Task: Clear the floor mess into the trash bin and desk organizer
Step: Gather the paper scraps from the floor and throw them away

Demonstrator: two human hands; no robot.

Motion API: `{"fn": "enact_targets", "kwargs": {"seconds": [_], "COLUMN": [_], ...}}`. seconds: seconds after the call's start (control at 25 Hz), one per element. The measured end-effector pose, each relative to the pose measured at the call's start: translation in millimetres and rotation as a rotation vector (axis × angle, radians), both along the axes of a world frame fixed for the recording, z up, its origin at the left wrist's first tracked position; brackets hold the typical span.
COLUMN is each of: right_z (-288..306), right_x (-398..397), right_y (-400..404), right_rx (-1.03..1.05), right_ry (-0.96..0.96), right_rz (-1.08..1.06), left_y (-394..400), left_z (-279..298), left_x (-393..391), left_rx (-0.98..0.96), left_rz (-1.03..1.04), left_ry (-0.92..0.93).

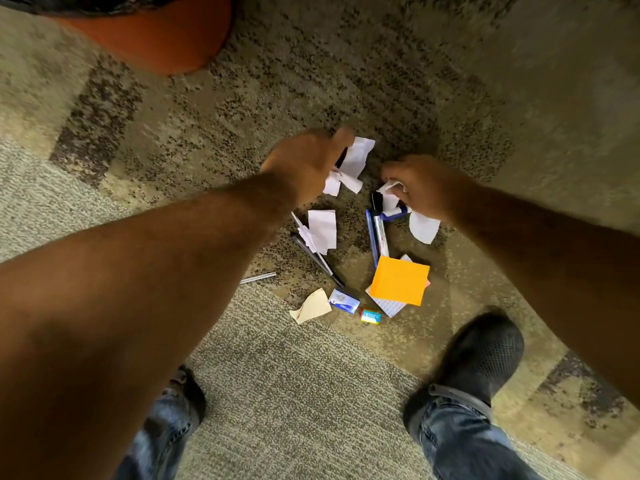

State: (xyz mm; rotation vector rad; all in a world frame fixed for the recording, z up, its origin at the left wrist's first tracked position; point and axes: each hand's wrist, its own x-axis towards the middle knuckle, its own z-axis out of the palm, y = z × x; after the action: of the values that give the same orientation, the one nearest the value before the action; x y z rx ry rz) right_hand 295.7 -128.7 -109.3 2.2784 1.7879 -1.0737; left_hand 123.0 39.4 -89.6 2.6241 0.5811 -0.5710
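My left hand point(304, 164) is shut on white paper scraps point(353, 161) above the carpet. My right hand point(422, 188) pinches another white paper scrap point(389, 194), and a further piece point(424, 228) hangs below it. On the floor lie a crumpled white paper point(322, 230), several dark pens point(317, 256), a marker with a black cap point(379, 226), a blue pen point(371, 237), an orange sticky-note pad point(400, 280) on lined paper, a tan scrap point(311, 305), a blue-white small box point(344, 301) and an eraser point(370, 315). The orange trash bin point(156, 36) stands at the top left.
Patterned beige and dark carpet point(277, 358) covers the floor. My black shoe point(481, 355) stands just right of the mess and my other foot point(183, 382) at the lower left. A thin silver pen point(258, 277) lies left of the pile.
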Motion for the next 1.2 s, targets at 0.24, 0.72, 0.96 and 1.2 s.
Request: {"fn": "enact_targets", "kwargs": {"seconds": [0.24, 0.72, 0.96, 1.2], "right_z": [25.0, 9.0, 0.9, 3.9], "right_x": [-1.9, -119.1, -120.7, -124.1], "right_y": [-6.7, 1.5, -12.2, -9.9], "right_rx": [0.202, -0.174, -0.031, -0.046], "right_ry": [0.093, 0.131, 0.019, 0.006], "right_rz": [-0.477, 0.111, 0.117, -0.021], "left_y": [-0.9, 7.7, 32.9, 38.1], "left_z": [-5.2, -10.6, -0.9, 20.6], "left_x": [4.9, 11.2, -34.1, -58.6], "left_rx": [0.017, -0.085, -0.278, -0.330], "left_rz": [-0.219, 0.076, 0.354, 0.463], "left_ry": [0.000, -0.089, -0.292, -0.317]}}
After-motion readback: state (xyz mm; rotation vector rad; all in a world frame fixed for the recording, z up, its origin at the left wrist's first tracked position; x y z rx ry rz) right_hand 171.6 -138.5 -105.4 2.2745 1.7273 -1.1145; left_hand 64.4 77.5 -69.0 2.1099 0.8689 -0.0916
